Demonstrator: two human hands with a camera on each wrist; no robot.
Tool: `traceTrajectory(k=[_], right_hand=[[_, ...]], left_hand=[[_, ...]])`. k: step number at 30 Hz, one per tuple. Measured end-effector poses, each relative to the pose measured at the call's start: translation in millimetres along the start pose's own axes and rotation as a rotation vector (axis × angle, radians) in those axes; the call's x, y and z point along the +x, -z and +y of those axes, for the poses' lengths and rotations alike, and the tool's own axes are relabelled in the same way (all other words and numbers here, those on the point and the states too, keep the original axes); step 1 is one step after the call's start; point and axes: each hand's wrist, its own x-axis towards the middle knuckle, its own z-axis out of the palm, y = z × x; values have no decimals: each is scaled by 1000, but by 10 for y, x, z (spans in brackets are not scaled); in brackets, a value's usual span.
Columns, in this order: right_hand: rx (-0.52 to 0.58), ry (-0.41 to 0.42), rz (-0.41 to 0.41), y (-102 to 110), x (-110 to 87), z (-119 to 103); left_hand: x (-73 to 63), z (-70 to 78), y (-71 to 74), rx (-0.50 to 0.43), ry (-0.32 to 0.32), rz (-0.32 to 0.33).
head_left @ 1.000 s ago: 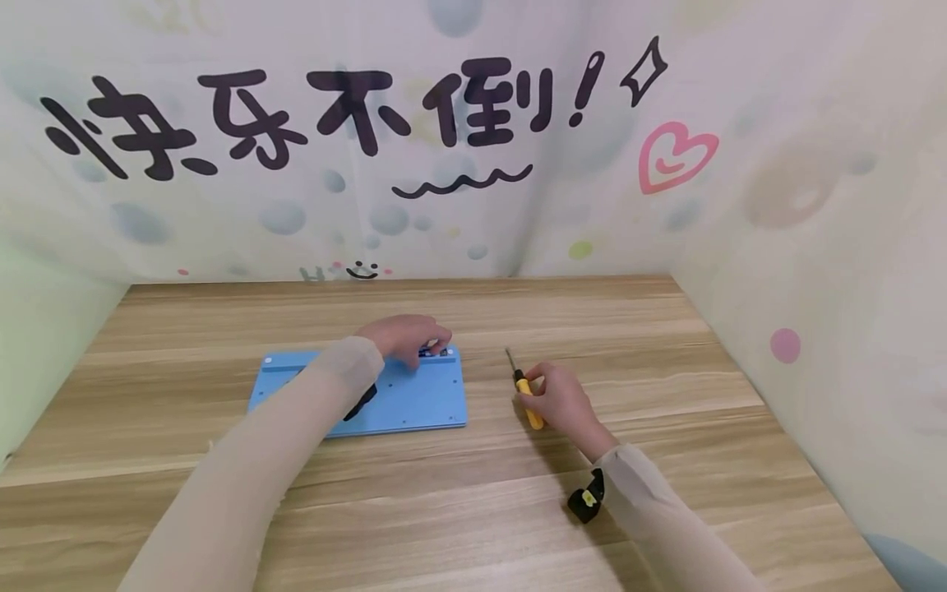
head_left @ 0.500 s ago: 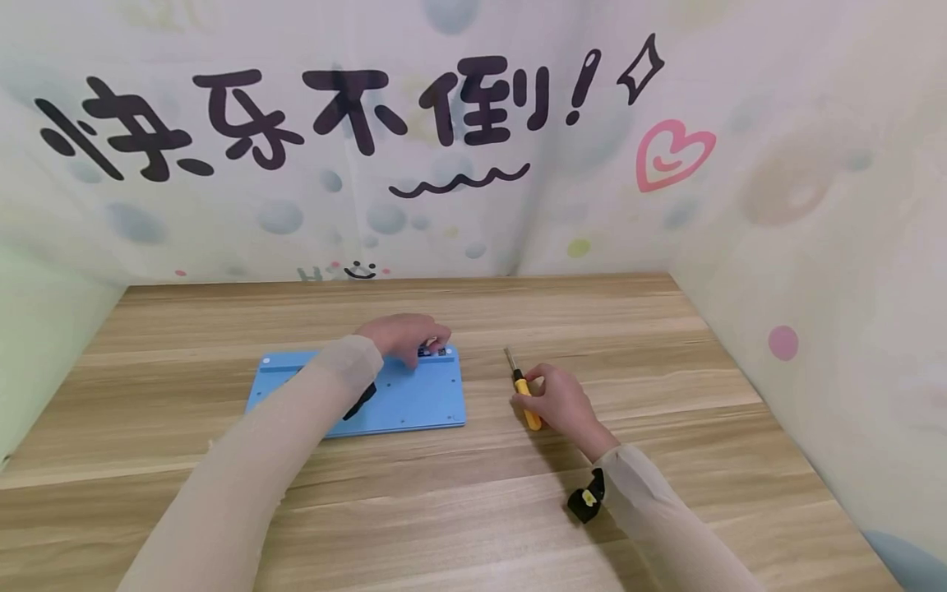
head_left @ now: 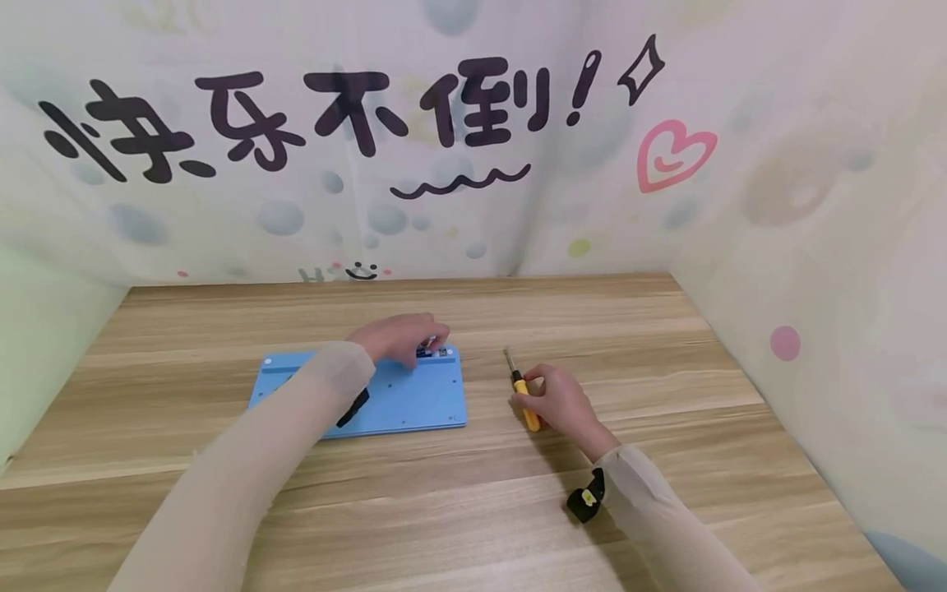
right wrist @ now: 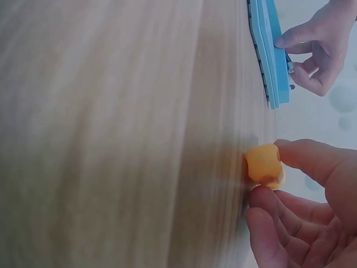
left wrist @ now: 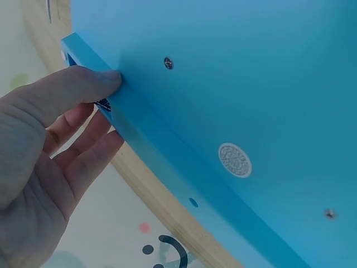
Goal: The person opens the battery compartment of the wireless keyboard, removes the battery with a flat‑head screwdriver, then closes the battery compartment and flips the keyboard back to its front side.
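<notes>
A light-blue keyboard [head_left: 422,395] lies face down on the wooden table, with screws and a round sticker [left wrist: 235,160] on its underside. My left hand [head_left: 395,337] grips the raised back ridge [left wrist: 162,145], thumb on top and fingers behind it. Beside the thumb is an open slot with dark and silvery parts inside, partly hidden by the hand. To the right, my right hand [head_left: 560,400] holds a screwdriver by its yellow handle [right wrist: 264,164] between thumb and fingers. The screwdriver [head_left: 527,403] is at the table surface, its metal shaft pointing away from me.
The wood-grain table [head_left: 459,501] reaches back to a printed cloth wall [head_left: 473,230]. Another cloth side [head_left: 806,271] borders the table on the right. A black wrist camera [head_left: 586,500] hangs below the right sleeve.
The left forearm and wrist have shifted slightly left, while the fingers stay at the keyboard ridge. The right hand and screwdriver have hardly moved.
</notes>
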Motion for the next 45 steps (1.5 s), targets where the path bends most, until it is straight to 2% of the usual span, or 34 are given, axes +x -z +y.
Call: traceTrajectory(k=[13, 17, 24, 29, 36, 45], right_hand=[[10, -16, -10, 17, -1, -2], [4, -14, -1, 52, 0, -39], [-24, 46, 24, 108, 11, -141], [-3, 70, 16, 101, 21, -237], [-39, 166, 29, -14, 47, -412], [11, 231, -35, -208, 116, -603]], left_hand=[[14, -12, -26, 10, -28, 47], [29, -19, -33, -13, -20, 59], [19, -45, -53, -57, -5, 82], [-6, -62, -63, -71, -26, 110], [-40, -80, -73, -107, -51, 134], [-54, -101, -79, -157, -93, 162]])
